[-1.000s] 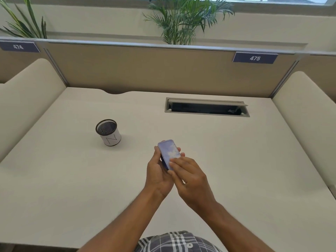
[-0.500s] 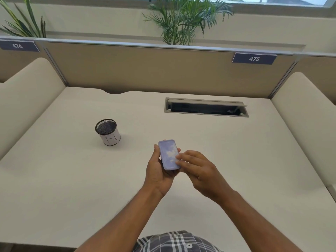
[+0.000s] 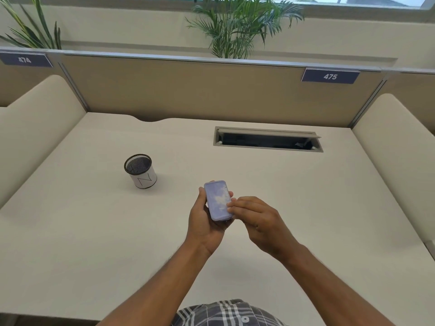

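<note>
A: Where's the phone [image 3: 219,200]?

B: In the left hand [image 3: 203,222], held above the desk [image 3: 94,231], near its middle and on the side nearer the person. It has a lilac case with a cloud print, face up, its long axis pointing away from the body and tilted a little left.

A: How does the left hand grip it?

B: It's cupped under the phone. The thumb [image 3: 202,194] lies along the left edge, and one fingertip shows past the right edge. So it's a wrapped grip from below.

A: And the right hand [image 3: 259,220]?

B: It comes in from the right. The fingers [image 3: 231,207] are stretched out and loosely together, with their tips on the phone's face at the right edge. The thumb is hidden under the hand. They're touching it, with no closed grip that shows.

A: Are the hands touching each other?

B: They're just beside each other at the phone. I can't tell whether skin meets skin.

A: What else is there?

B: A mesh cup [image 3: 141,171] stands upright on the desk, well left of the hands, with an "N" on its white wrap. A cable slot [image 3: 267,139] is set into the far side of the desk with its flap up. The partition behind carries the tags 474 [image 3: 24,60] and 475 [image 3: 330,76], and a palm [image 3: 235,22] stands beyond it. A plaid shirt [image 3: 226,312] shows at the bottom edge.
</note>
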Demonstrator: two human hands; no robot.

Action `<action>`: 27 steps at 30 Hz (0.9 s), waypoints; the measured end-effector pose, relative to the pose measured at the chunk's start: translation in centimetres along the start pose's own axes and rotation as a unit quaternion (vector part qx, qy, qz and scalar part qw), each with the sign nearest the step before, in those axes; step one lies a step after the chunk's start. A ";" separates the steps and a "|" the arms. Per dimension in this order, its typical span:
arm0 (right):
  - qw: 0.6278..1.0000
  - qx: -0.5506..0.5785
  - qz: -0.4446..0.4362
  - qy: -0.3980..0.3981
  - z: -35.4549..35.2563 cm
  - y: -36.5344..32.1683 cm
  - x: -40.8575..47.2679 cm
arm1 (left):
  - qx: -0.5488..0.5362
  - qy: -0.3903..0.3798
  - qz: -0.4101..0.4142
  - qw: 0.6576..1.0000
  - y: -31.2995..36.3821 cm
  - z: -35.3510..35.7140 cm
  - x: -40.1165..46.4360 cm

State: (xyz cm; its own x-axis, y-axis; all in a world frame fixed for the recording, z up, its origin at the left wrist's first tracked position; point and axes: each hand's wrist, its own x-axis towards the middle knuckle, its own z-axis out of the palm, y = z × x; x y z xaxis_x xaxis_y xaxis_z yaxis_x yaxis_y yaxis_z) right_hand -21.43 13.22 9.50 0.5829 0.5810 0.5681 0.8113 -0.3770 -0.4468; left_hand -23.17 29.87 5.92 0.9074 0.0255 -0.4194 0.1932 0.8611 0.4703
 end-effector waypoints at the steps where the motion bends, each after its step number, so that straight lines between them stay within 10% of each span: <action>1: 1.000 0.001 -0.001 0.001 0.0 0.0 0.0 | -0.001 0.001 0.000 1.000 0.0 0.0 0.0; 10: 0.998 0.053 0.027 -0.008 -0.6 0.1 0.6 | -0.012 -0.008 -0.001 1.000 0.2 -0.1 0.2; 18: 0.923 0.101 0.367 -0.060 0.6 1.6 7.2 | 0.022 -0.005 0.001 1.000 -0.2 0.3 0.1; 27: 0.891 0.173 0.411 -0.089 1.0 1.9 8.4 | 0.020 -0.006 0.016 1.000 -0.1 0.4 0.0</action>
State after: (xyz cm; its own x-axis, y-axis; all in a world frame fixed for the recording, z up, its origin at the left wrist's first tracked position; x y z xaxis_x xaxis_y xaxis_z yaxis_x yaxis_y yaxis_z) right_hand -15.03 18.06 12.71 0.9323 0.3276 -0.1532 0.0340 -0.5010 -0.8648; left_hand -23.01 29.61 6.19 0.9179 0.0452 -0.3943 0.1792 0.8392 0.5134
